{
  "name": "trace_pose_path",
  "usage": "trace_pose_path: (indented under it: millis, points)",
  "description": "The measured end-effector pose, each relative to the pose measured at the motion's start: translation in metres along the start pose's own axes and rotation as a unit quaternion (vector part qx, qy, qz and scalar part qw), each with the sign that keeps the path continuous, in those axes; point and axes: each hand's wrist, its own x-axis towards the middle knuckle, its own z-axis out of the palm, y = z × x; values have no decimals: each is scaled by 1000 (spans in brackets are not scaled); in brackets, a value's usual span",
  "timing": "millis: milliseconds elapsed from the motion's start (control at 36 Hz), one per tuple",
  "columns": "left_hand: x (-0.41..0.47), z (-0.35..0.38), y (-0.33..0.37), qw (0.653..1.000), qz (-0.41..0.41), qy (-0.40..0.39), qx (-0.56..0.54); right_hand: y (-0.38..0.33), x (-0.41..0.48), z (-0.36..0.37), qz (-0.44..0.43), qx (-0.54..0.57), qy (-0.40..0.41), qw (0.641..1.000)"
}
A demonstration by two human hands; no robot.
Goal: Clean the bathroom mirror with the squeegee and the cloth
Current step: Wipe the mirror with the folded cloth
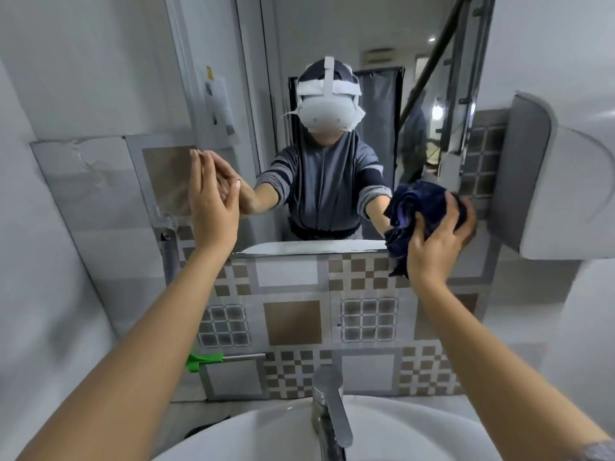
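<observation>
Mirror edges: mirror (332, 78) hangs above the patterned tile wall (293, 322); bottom edge runs level just above the tile band, left edge meets grey wall tile, right edge crowded by a white wall-mounted unit (565, 194).
Open room: clear glass across the middle between the two hands; tight on the right against the white unit, more space on the left.
Left hand: left hand (213, 207) flat and open, fingers together and straight, palm pressed on the glass at the mirror's left edge, touching its own reflection.
Right hand: right hand (439, 241) closed around the bunched dark blue cloth (417, 207), fingers curled over it.
Cloth position: held against the lower right corner of the mirror, a fold hanging below the bottom edge over the tile.
Squeegee: green squeegee (213, 359) with metal handle lying low left, against the tile behind the basin, well apart from both hands.
Below: white basin (266, 434) and chrome tap (329, 404) directly beneath the arms.
Writing: sticker reflected in the mirror's upper left, text too blurred to read.
</observation>
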Motion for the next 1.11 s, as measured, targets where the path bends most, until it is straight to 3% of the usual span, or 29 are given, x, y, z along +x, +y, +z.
trace_pose_path:
  millis: [83, 167, 333, 583, 778, 917, 1028, 1111]
  points:
    - [1, -3, 1, 1000, 9, -2, 11, -5, -20, 15, 114, 50, 96, 988]
    - [4, -9, -4, 999, 30, -6, 27, -17, -40, 34, 216, 72, 133, 965]
    - [13, -19, -25, 992, 100, -28, 64, -42, -80, 71, 229, 80, 140, 960]
    - [19, -31, -41, 979, 186, -46, 64, -93, -147, 123, 121, 81, 68, 987]
    - [14, -38, -49, 968, 229, -89, 56, -104, -181, 145, -43, 22, -32, 998]
    - [2, -40, -57, 960, 241, -131, 49, -98, -193, 149, -187, -47, -116, 974]
    - [-20, -49, -65, 966, 221, -135, 4, -96, -188, 136, -199, -31, -160, 966]
    - [-42, -56, -67, 965, 161, -189, -86, -101, -180, 121, -188, -5, -196, 963]
